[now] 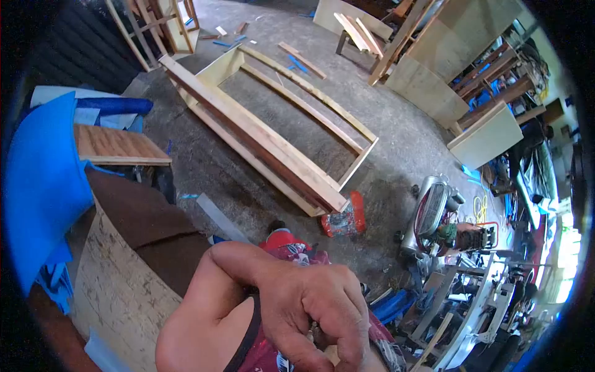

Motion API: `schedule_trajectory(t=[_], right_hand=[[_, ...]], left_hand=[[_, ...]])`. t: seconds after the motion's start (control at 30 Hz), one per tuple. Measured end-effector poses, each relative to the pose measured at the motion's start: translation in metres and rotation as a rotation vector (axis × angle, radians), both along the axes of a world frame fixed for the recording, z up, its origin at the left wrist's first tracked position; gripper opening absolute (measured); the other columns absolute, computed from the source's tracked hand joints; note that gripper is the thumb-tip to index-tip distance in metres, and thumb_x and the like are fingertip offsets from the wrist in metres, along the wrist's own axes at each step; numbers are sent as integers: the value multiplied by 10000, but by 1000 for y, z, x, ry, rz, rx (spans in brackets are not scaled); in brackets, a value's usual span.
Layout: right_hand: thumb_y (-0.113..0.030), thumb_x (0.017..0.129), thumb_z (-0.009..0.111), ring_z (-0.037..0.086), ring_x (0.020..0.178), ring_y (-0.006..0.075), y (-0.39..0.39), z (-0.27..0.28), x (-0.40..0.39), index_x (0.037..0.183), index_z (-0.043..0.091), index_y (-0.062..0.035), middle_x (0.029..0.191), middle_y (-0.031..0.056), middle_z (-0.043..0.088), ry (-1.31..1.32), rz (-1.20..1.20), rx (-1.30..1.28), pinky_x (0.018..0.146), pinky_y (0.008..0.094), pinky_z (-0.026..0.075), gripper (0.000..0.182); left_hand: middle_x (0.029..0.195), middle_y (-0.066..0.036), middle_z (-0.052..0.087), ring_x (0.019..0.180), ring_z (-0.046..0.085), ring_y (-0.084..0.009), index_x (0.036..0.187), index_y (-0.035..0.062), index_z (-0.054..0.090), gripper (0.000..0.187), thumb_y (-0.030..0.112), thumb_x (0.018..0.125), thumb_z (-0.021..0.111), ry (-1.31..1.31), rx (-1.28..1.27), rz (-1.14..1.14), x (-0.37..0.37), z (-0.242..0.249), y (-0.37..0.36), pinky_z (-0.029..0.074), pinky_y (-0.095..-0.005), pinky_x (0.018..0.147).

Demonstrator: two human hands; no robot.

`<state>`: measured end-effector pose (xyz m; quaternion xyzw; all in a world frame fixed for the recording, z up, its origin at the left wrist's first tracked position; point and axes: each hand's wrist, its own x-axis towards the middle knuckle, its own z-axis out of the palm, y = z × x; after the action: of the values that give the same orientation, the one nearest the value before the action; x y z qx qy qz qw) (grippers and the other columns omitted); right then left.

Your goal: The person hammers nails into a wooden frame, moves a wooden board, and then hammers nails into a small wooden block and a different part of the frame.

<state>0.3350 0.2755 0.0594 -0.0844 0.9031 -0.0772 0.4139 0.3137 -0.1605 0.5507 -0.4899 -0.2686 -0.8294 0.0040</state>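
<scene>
My left hand (pixel 319 304) is bent back towards me, close to the camera, in front of my patterned dark red top (pixel 304 254). Its thumb and fingers curl together in a pinch. What lies between the fingertips, if anything, is hidden. My right hand does not show. Beyond my body, a long frame of pale wooden boards (pixel 266 136) rests on the concrete floor. A red and grey object (pixel 344 216) lies by its near end, and a flat pale strip (pixel 220 217) is on the floor to the left.
Blue foam sheet (pixel 46 186), brown sheet material (pixel 145 211) and a curved plywood panel (pixel 118 273) fill the left. On the right stand an air compressor (pixel 431 214) and a cluttered metal-framed machine (pixel 477 310). Plywood panels (pixel 455 40) lean at the back right.
</scene>
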Motion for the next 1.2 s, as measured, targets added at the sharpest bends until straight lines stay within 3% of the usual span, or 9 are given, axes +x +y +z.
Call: schedule_trajectory(t=[0.07, 0.13, 0.33, 0.43, 0.53, 0.6, 0.83, 1.0, 1.2], right_hand=[[-392, 874, 469, 637, 805, 334, -5, 1, 4, 924, 635, -41, 859, 202, 650, 0, -31, 3, 664, 420, 503, 392], [-393, 873, 468, 633, 820, 337, -16, 10, 5, 928, 636, -46, 865, 202, 649, 0, -62, 7, 672, 421, 500, 389], [-396, 869, 465, 620, 862, 343, -38, 57, 27, 940, 640, -63, 884, 203, 645, -55, -145, 32, 695, 425, 494, 383], [-398, 867, 463, 614, 884, 347, -43, 88, 69, 946, 642, -72, 893, 203, 643, -107, -235, 37, 706, 427, 491, 380], [-399, 865, 462, 608, 905, 350, -48, 121, 93, 952, 644, -80, 902, 204, 641, -119, -370, 33, 718, 428, 487, 378], [-400, 864, 461, 604, 919, 352, -54, 140, 98, 956, 645, -86, 909, 204, 639, -131, -438, 21, 725, 430, 485, 376], [-424, 856, 463, 618, 875, 355, -43, 190, 30, 872, 671, -98, 899, 214, 633, -28, -350, -53, 731, 451, 479, 386], [-436, 831, 505, 624, 841, 358, 79, 68, -4, 837, 661, -50, 858, 205, 639, 83, -475, 33, 724, 463, 477, 416], [-372, 879, 485, 641, 703, 363, 159, 80, -113, 802, 625, 23, 719, 208, 632, 162, -544, 39, 609, 445, 481, 426]], left_hand=[[733, -74, 658, 500, 585, -170, 812, -15, 664, 134, 118, 827, 656, 13, 116, -15, -9, 0, -9, 412, -265, 407], [772, -64, 635, 673, 617, -202, 830, 32, 624, 134, 160, 824, 663, 12, -219, -3, -26, -12, -28, 468, -278, 609], [609, 18, 476, 502, 407, -83, 816, 80, 570, 226, 279, 903, 508, -1112, -598, 136, -79, -197, -28, 339, -235, 452], [540, 71, 278, 431, 217, -47, 811, 82, 550, 226, 269, 904, 463, -1867, -84, -88, -61, -337, -43, 185, -209, 364], [616, -31, 548, 485, 499, -120, 831, 46, 580, 231, 225, 905, 453, -2153, 162, 10, 2, -460, -63, 399, -217, 426], [681, -39, 581, 537, 523, -133, 843, 30, 592, 216, 185, 907, 455, -1701, -308, -13, 30, -448, -69, 456, -252, 506], [741, -21, 580, 616, 537, -133, 930, 61, 598, 192, 202, 912, 468, -1816, -546, -15, -46, -398, -7, 458, -268, 540], [713, 4, 542, 597, 512, -110, 896, 105, 587, 172, 247, 902, 489, -1690, -679, -91, -147, -374, 85, 418, -261, 487], [674, 46, 466, 503, 397, -74, 895, 113, 599, 199, 297, 883, 524, -1645, -882, -255, -211, -382, 228, 300, -223, 397]])
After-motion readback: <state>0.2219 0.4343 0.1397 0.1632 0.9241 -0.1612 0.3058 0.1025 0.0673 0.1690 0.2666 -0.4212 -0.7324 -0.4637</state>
